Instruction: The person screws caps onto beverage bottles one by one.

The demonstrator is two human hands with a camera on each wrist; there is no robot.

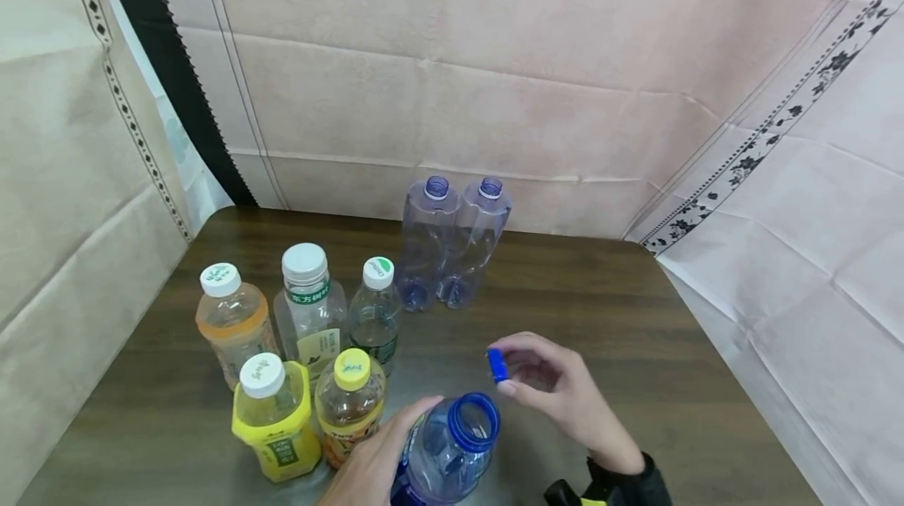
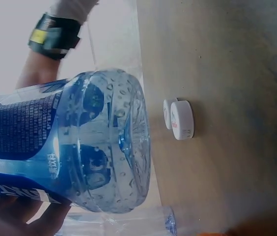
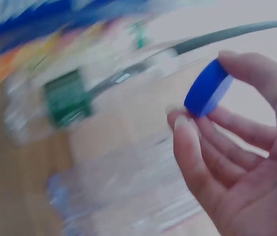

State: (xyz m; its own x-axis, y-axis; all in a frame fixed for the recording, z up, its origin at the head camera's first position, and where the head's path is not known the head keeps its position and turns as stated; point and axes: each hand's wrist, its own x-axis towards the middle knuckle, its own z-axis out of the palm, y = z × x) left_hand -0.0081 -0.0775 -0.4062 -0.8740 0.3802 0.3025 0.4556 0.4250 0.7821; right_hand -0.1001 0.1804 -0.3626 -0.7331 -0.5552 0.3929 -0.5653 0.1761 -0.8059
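Note:
My left hand point(image 1: 377, 451) grips a clear bottle with a blue label point(image 1: 441, 455), tilted, its blue-rimmed mouth uncovered and facing up. In the left wrist view, the label and dimpled base of this bottle point(image 2: 106, 142) show raised off the table. To the right of the mouth, my right hand point(image 1: 554, 384) pinches a blue bottle cap point(image 1: 497, 365) by its edges between thumb and fingers. A gap separates the cap from the bottle. The right wrist view shows the same cap point(image 3: 208, 87) up close, against a blurred background.
Left of the hands stand several capped bottles, among them a yellow-capped bottle point(image 1: 351, 396) and a yellow-wrapped bottle point(image 1: 278, 420). Two uncapped clear bottles, one of them leaning point(image 1: 476, 243), stand farther back. Two white caps point(image 2: 182, 120) lie on the wooden table point(image 1: 636, 333).

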